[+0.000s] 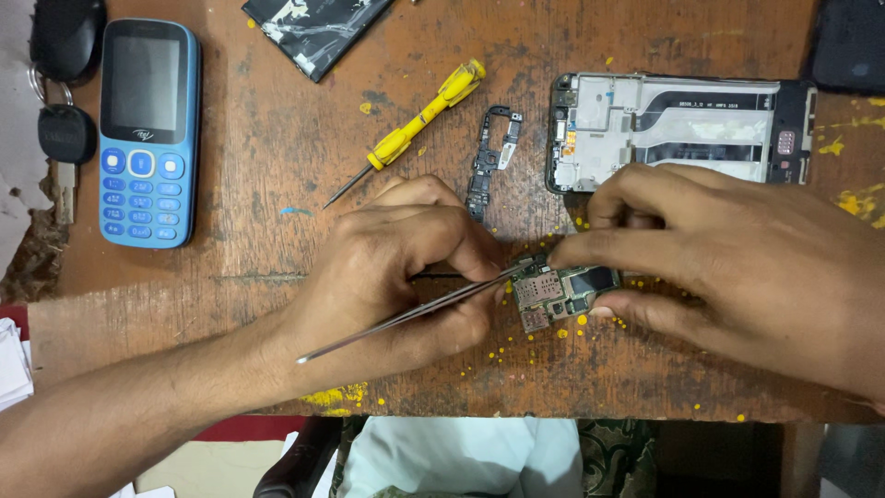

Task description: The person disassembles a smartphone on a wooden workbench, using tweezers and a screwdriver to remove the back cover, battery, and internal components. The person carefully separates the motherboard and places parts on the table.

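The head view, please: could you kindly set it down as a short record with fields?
Surface: worn wooden table with yellow specks
Left hand: grips metal tweezers, tips at the circuit board
Right hand: steadies the circuit board between its fingertips
Behind the hands: opened phone frame, small black bracket part, yellow screwdriver
Left side: blue keypad phone, car key
Top edge: black battery pack
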